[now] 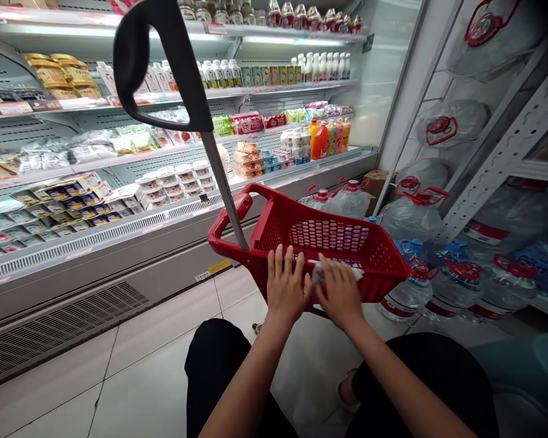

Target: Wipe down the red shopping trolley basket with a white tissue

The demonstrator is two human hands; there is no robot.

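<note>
a: red basket point(329, 234) where?
b: btwn chiller point(164, 252) & water btls point(404, 295); open floor point(155, 347) to its l.
a: grip?
b: l hand point(287, 289) spread, near rim point(374, 277); r hand point(341, 292) over whitish wad point(318, 274), can't tell if pinching.

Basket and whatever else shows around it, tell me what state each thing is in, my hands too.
Red basket: upright, open-topped
Black pull handle: raised, slanted
Left hand: open, fingers spread at the rim
Right hand: over the white wad, grip unclear
White wad: crumpled, partly covered
Fridge: lit, open-fronted, stocked
Floor water bottles: upright, capped
</note>
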